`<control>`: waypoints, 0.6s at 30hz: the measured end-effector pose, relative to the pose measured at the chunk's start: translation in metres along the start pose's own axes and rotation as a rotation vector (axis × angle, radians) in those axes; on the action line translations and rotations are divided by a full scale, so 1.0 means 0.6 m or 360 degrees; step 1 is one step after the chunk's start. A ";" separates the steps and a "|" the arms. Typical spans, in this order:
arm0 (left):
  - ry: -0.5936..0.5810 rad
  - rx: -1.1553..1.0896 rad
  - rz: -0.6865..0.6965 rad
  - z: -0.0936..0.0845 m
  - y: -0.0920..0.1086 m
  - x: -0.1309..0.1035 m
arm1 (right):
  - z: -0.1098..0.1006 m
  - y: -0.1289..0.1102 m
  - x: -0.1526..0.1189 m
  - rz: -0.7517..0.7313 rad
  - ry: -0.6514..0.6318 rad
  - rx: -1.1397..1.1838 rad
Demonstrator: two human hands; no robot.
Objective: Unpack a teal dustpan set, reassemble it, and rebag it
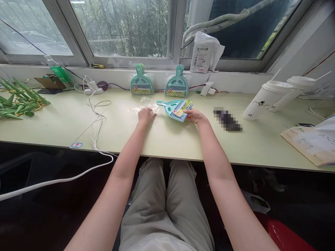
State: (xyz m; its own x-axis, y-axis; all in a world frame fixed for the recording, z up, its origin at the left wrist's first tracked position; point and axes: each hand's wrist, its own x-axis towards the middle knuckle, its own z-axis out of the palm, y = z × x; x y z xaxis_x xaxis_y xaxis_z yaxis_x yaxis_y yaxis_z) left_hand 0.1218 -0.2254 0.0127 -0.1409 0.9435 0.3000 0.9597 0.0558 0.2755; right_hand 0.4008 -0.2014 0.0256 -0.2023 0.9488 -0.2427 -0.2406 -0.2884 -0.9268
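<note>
A teal mini dustpan set with a colourful label card (175, 108) lies flat on the pale green table (167, 139), handle pointing left. My right hand (195, 115) grips its right end at the card. My left hand (145, 115) rests palm down on a clear plastic bag (142, 108) just left of the dustpan. Two more packaged teal dustpan sets stand upright against the sill, one (141, 81) at the left and one (177, 82) at the right.
A heap of green plastic cones (18, 101) lies at the far left. A white cable and charger (94, 94) run across the table and off its front edge. Two white lidded cups (264, 99) lean at the right, beside a paper bag (311, 143). A dark object (227, 119) is blurred out.
</note>
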 end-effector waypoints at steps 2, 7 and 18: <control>-0.0017 0.0002 -0.0037 0.002 0.000 0.003 | 0.002 -0.004 -0.004 0.0016 -0.0028 -0.0037; 0.0055 0.0001 -0.0157 0.004 -0.008 0.008 | 0.016 -0.005 -0.011 0.0080 -0.0124 -0.0181; 0.0199 0.0045 -0.0241 -0.004 -0.009 0.007 | 0.028 0.008 -0.001 0.0047 -0.0104 -0.0227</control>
State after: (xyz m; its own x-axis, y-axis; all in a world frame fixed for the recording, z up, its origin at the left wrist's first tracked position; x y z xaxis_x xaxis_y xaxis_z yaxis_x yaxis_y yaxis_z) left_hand 0.1153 -0.2226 0.0148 -0.3116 0.8758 0.3687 0.9315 0.2048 0.3007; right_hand 0.3836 -0.2059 0.0260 -0.2698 0.9284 -0.2554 -0.0974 -0.2902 -0.9520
